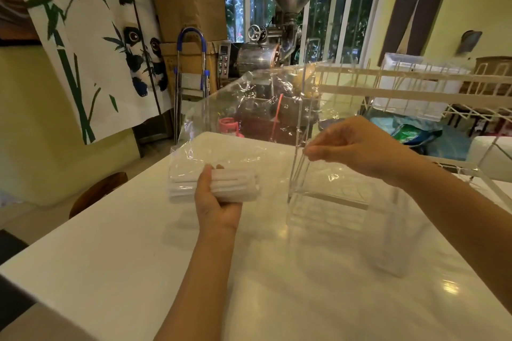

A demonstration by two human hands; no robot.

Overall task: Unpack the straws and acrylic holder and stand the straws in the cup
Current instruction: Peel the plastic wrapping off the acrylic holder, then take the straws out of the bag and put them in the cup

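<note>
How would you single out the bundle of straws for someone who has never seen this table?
Start at the white table and follow the left hand reaching in from the near edge. Its grip closes on the bundle of straws, short white tubes lying sideways. Unlike the clear plastic bag behind and the acrylic holder beside it, the bundle is opaque white.

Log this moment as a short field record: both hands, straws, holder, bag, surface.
left hand: gripping the bundle of white straws
right hand: pinching the top edge of the acrylic holder
acrylic holder: clear, base close to the white table; contact unclear
plastic bag: clear, crumpled, lifted behind both hands
straws: horizontal, still bundled, not in any cup
</note>
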